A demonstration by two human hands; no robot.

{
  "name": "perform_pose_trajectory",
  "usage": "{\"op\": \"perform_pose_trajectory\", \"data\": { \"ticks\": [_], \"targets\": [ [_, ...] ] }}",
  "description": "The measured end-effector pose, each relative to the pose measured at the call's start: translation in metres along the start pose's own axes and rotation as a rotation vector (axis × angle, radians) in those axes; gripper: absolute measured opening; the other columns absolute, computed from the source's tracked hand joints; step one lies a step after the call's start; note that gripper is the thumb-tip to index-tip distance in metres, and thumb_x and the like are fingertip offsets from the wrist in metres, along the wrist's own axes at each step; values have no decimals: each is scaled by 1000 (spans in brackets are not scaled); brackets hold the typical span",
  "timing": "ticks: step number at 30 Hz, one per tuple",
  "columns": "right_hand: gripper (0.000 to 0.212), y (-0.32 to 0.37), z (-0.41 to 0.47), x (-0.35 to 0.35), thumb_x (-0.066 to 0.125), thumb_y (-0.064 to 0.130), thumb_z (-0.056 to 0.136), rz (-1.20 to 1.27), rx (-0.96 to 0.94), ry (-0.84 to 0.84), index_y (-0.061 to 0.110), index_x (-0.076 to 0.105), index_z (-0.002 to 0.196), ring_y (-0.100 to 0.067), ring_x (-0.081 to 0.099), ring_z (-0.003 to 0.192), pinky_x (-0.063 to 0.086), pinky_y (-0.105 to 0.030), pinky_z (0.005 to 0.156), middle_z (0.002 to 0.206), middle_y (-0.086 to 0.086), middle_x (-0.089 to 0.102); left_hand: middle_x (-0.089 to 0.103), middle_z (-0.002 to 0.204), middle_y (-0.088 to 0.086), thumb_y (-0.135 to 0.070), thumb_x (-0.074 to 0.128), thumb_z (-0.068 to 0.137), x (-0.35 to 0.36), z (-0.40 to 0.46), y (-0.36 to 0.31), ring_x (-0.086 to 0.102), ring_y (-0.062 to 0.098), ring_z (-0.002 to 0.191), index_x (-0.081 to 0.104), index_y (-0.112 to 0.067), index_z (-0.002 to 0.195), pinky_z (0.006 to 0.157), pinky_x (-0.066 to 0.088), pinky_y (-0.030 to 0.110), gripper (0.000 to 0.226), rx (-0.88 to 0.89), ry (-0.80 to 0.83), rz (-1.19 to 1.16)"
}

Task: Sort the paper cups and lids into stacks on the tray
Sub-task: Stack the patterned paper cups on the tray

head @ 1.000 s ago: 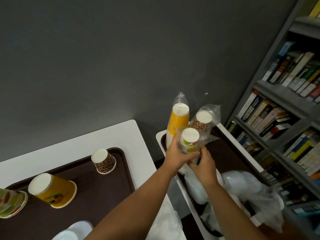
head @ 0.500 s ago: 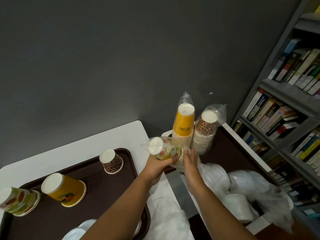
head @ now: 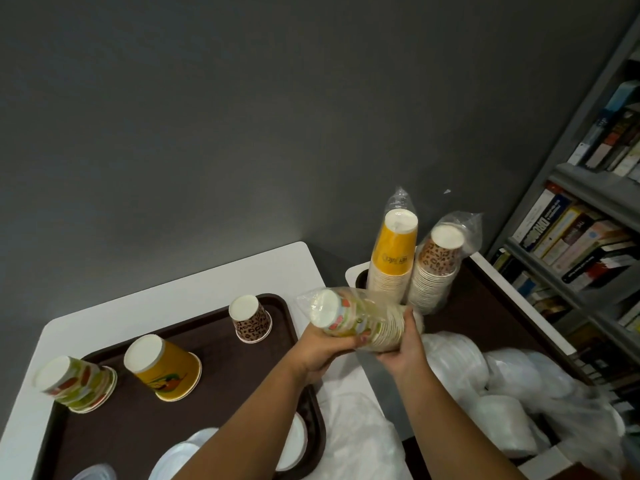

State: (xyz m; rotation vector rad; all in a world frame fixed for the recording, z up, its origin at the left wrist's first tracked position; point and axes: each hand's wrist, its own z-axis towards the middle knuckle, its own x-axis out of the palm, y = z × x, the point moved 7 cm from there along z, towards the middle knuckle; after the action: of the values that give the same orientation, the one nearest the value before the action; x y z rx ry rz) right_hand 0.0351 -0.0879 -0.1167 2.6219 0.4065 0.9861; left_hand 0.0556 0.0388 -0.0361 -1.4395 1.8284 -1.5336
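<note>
Both hands grip one bagged sleeve of cups sideways between the tables, left hand near its closed end, right hand at the rims; next, probably, unbagging it over the tray.

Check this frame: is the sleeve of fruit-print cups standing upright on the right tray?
No, the sleeve of fruit-print cups lies tilted sideways in the air, gripped by the left hand and right hand.

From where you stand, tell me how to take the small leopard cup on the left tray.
Grip the leopard cup round its side wall, coming from above. It stands upside down on the left tray, narrow base up, and apart from the yellow cup, so fingers can close around it.
</note>
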Motion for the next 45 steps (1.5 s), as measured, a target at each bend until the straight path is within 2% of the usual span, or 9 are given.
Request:
{"op": "perform_pose_trajectory", "data": {
  "ticks": [4,12,17,22,26,31,34,41,45],
  "targets": [
    [62,-3,6,-5,53,55,87,21,15,-33,15,42,134,-38,59,95,46,-60,87,113,-20,60,73,94,10,18,67,67,-14,-4,6,70,21,89,63,-2,102,74,58,29,40,5,-29,-56],
    [53,0,15,-11,54,39,91,57,-28,-40,18,40,137,-34,60,87,49,-50,77,117,-18,59,69,107,14,-2,84,46,-31,-9,12,66,26,100,54,-5,122,78,56,31,83,-8,94,44],
    [46,1,11,-5,48,37,93,87,-68,2,15,44,133,-32,61,89,53,-50,79,103,-15,63,70,103,16,-22,99,32,-37,-18,15,67,30,97,55,0,117,88,55,43,98,-267,228,125],
    [71,5,-2,-2,66,28,77,78,-152,2,19,37,141,-36,61,108,58,-42,58,129,-19,57,59,132,5,-12,79,73,-32,-51,-12,54,25,122,53,-20,134,103,43,46,67,-321,642,178],
    [59,11,-41,5,59,19,90,11,-321,31,26,29,141,-25,63,99,58,-36,59,125,-11,56,35,151,-1,-15,75,77,-37,-85,-18,43,26,132,25,-37,147,97,48,42,89,-409,744,78],
    [70,3,-99,37,55,6,92,-153,-486,142,29,19,147,-17,61,105,54,-39,85,136,-10,51,31,154,3,-43,82,67,-61,-113,-16,35,28,138,20,-24,149,111,31,51,104,-327,442,225],
    [89,-18,-132,66,65,-1,83,-313,-542,326,31,14,148,-17,58,114,50,-40,95,141,-10,46,54,134,2,-31,90,56,-71,-135,-15,54,18,123,37,-27,136,97,48,36,96,-257,269,419],
    [113,-80,-211,120,88,44,54,-682,-562,763,44,16,141,-10,50,125,49,-27,91,139,13,47,68,104,-11,-3,82,56,-105,-208,6,63,4,93,44,-21,126,78,54,32,82,-91,1,491],
    [110,-106,-251,133,82,54,59,-868,-649,899,43,13,144,-14,44,132,42,-43,106,145,14,40,68,87,-13,9,78,63,-119,-240,29,61,-2,79,51,-15,109,70,51,26,58,-52,-57,513]
  ]
}}
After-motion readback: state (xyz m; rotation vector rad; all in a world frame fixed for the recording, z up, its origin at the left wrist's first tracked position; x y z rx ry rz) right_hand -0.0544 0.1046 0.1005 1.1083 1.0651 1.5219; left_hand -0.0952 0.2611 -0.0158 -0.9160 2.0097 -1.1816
